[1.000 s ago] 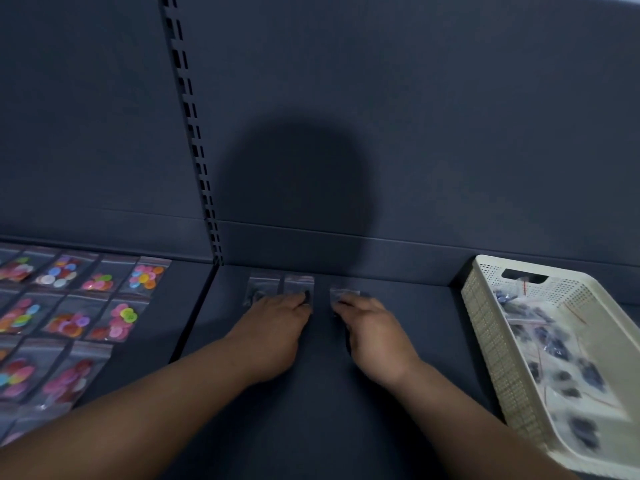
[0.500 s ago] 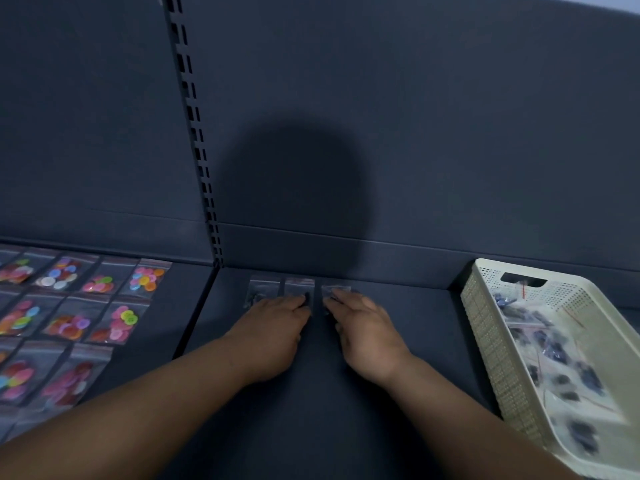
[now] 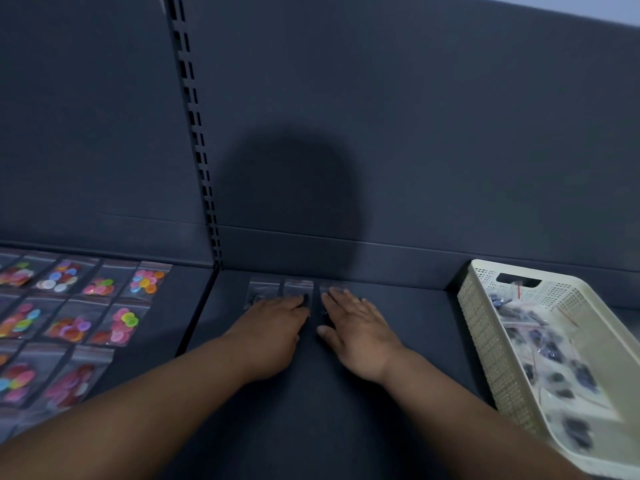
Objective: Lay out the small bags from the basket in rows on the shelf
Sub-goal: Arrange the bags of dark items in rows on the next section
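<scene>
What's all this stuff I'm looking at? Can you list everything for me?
shelf: one, dark blue-grey, across the bottom
back panel: one, dark blue-grey, behind the shelf
slotted upright: one, dark, left of centre on the back panel
small bags: three, clear with dark contents, side by side at the back of the shelf
basket: one, cream, on the shelf at right
loose bags: many, too blurred to count, clear with dark contents, in the basket
colourful bags: over ten, clear with bright round pieces, in rows at left, some cut off
left hand: flat, fingers on two small bags
right hand: flat, fingers on the third
</scene>
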